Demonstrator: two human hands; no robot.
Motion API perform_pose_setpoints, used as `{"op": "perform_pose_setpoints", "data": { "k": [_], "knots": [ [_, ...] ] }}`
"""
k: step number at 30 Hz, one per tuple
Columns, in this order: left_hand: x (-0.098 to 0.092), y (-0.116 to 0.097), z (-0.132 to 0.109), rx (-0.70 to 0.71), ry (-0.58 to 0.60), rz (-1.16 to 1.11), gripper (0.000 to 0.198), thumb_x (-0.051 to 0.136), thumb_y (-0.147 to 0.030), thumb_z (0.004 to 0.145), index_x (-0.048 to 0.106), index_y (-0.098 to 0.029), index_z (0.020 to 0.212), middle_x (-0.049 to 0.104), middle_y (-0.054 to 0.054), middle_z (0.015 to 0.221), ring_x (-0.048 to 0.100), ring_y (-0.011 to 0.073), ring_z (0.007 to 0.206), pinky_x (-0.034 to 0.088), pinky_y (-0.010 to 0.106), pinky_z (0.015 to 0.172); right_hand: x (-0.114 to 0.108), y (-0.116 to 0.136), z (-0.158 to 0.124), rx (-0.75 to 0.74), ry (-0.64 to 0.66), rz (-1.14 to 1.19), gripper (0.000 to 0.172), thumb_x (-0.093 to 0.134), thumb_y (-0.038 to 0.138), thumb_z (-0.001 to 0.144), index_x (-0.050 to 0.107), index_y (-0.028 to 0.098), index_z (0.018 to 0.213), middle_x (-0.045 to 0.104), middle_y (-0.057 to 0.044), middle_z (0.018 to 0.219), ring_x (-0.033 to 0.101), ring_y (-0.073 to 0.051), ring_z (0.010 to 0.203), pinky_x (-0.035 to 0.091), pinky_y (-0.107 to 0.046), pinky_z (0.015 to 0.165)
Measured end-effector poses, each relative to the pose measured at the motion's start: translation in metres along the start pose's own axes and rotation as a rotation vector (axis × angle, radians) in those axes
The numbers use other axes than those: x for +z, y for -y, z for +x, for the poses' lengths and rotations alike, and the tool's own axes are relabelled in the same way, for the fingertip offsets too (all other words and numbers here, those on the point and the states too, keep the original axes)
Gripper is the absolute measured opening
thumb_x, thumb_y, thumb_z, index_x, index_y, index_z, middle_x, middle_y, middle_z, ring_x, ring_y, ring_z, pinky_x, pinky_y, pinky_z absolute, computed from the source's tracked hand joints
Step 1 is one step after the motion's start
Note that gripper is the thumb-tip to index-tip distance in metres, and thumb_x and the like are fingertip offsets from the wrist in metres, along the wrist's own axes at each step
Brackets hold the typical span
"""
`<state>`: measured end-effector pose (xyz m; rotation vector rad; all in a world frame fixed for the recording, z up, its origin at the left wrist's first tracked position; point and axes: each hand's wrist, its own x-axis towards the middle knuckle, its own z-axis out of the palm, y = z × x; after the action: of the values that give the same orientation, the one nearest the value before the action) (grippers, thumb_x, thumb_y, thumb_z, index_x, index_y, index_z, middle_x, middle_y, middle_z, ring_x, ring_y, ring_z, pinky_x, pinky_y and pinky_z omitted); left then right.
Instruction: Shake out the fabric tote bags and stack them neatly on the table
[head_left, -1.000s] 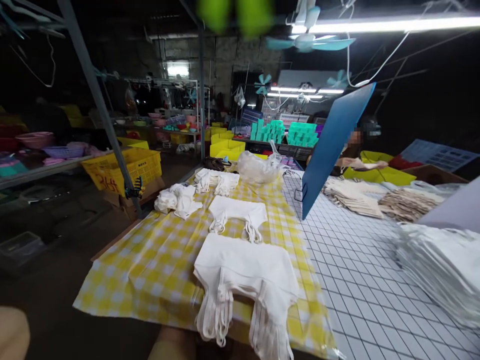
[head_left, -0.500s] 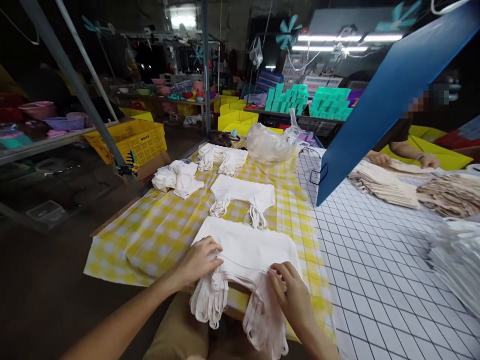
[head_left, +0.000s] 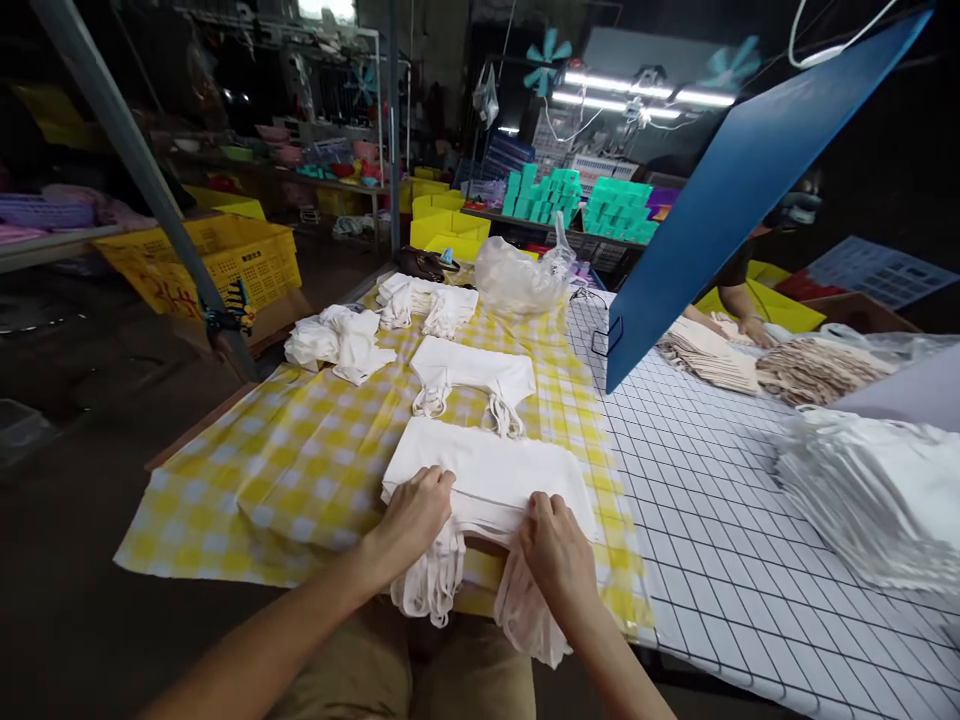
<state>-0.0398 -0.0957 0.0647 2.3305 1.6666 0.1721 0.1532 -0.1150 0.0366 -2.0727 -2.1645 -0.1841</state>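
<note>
In front of me lies a stack of white strappy tops (head_left: 487, 465), with bundles of thin straps hanging over the table's near edge. My left hand (head_left: 418, 512) is closed on the near edge of the stack, at the base of the left straps. At the right straps, my right hand (head_left: 556, 552) is closed on the same edge, fingers curled down. How many layers they pinch is hidden. Just beyond lies another white top (head_left: 474, 368), spread flat with its straps toward me.
Farther back are crumpled white garments (head_left: 341, 342), a folded white pile (head_left: 429, 303) and a clear plastic bag (head_left: 521, 280). A tilted blue board (head_left: 720, 200) rises at right. Beyond it a person's hands (head_left: 752, 328) are at beige fabric stacks (head_left: 709, 352). More white garments (head_left: 874, 490) lie right.
My fingers, earlier spread lightly on the stack, have curled and closed on its near edge. The view has shifted right. The other person's hands have moved over the beige fabric.
</note>
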Motion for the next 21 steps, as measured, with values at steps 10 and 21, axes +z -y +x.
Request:
{"op": "perform_pose_setpoints", "data": {
  "k": [10,21],
  "knots": [
    [0.001,0.023,0.01,0.005,-0.067,-0.298,0.026,0.04,-0.009,0.078,0.063,-0.016,0.089,0.066,0.007,0.094,0.059,0.0174,0.088,0.043,0.028,0.081,-0.014,-0.013,0.016,0.14,0.106,0.332,0.018,0.041,0.015,0.076,0.058,0.02,0.079,0.063,-0.004,0.072,0.056,-0.018,0.065,0.032,-0.027,0.057],
    [-0.006,0.052,0.054,-0.043,0.219,-0.668,0.032,0.042,-0.025,0.073,0.069,-0.013,0.087,0.057,-0.001,0.052,0.05,0.0117,0.051,0.036,0.02,0.05,-0.018,-0.038,0.04,0.434,0.472,1.188,0.026,0.053,0.042,0.066,0.056,0.017,0.072,0.031,0.007,0.05,0.029,-0.008,0.047,0.023,-0.023,0.046]
  ]
}}
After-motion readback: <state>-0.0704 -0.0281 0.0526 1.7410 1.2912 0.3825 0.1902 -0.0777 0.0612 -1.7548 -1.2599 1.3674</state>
